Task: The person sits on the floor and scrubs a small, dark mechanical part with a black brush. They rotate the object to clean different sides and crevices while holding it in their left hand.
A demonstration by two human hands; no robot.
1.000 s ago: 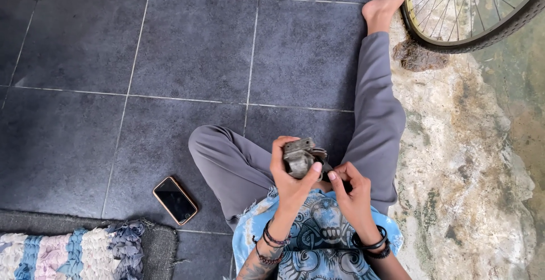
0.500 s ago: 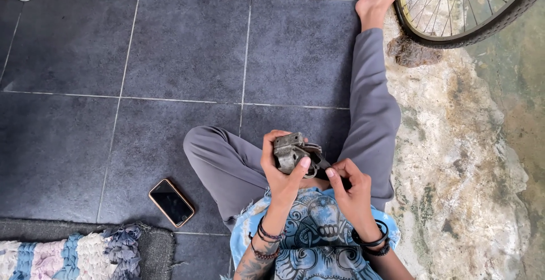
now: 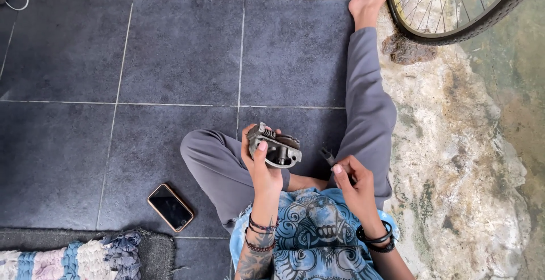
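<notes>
1. The left hand (image 3: 260, 163) is wrapped tight around a grey metal part (image 3: 276, 146). The thumb lies over the front and the fingers go behind it. The part is up in the air, above the bent knee and just in front of the person's chest.

2. The right hand (image 3: 352, 180) is pinched shut on a small dark tool (image 3: 328, 156). Its tip sticks up and points toward the metal part. The two hands are apart, with a gap between them.

3. The metal part looks heavy for its size and very stiff. It will not bend or squash. It has bumps, holes and a little spring or screw on top (good spots for fingers to catch on). It looks dull and maybe a bit greasy, so it could slip. The best place to hold it seems to be around its thick body, as the left hand does now, not by the small bits on top.

4. The small tool looks thin, hard and light. A pinch near its lower end seems enough.

5. The person sits on a dark tiled floor (image 3: 170, 58) in grey trousers (image 3: 369, 109), one leg bent and one stretched out.

6. A phone (image 3: 170, 207) lies flat on the floor, near the bent knee. A striped rug (image 3: 68, 257) is just beside it.

7. A bicycle wheel (image 3: 460, 7) stands by the bare foot (image 3: 369, 1), over rough pale ground (image 3: 454, 172).
</notes>
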